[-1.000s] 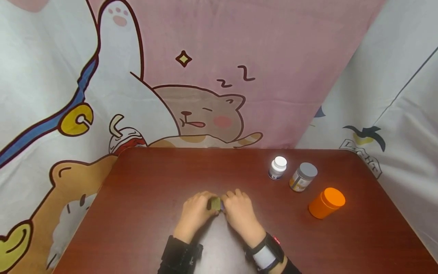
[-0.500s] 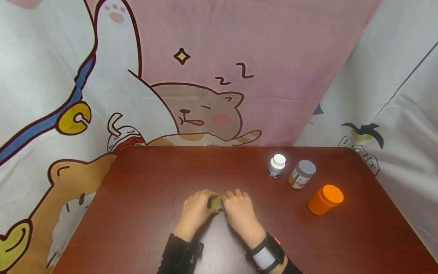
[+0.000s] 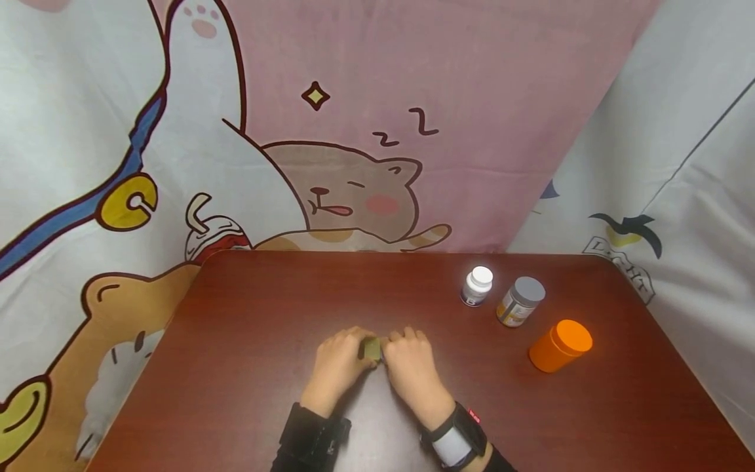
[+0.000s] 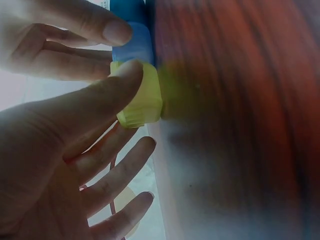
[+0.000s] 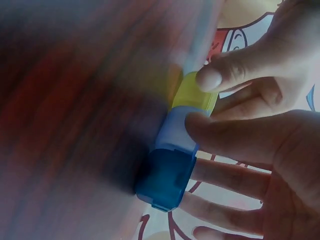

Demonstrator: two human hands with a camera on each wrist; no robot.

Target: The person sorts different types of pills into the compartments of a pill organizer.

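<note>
Still as a second ago: one multicoloured box [image 5: 172, 135], mid-counter [image 3: 253, 295], well in from the far edge; left hand [image 3: 339, 359] fingers closed in a pinch on its yellow end [image 4: 146, 102], right hand [image 3: 411, 360] likewise on its lavender section [image 5: 175, 122]; work seemingly paused, sections touching

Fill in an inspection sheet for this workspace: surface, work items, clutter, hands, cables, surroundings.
Surface: reddish-brown table, shiny on the near side.
Work items: small case in yellow, blue and teal.
Clutter: white bottle, grey-lidded jar and orange jar, standing toward the right side.
Left hand: pinches the yellow section.
Right hand: pinches the blue section.
Cables: nothing seen.
Surroundings: cartoon-printed cloth behind and at both sides.
</note>
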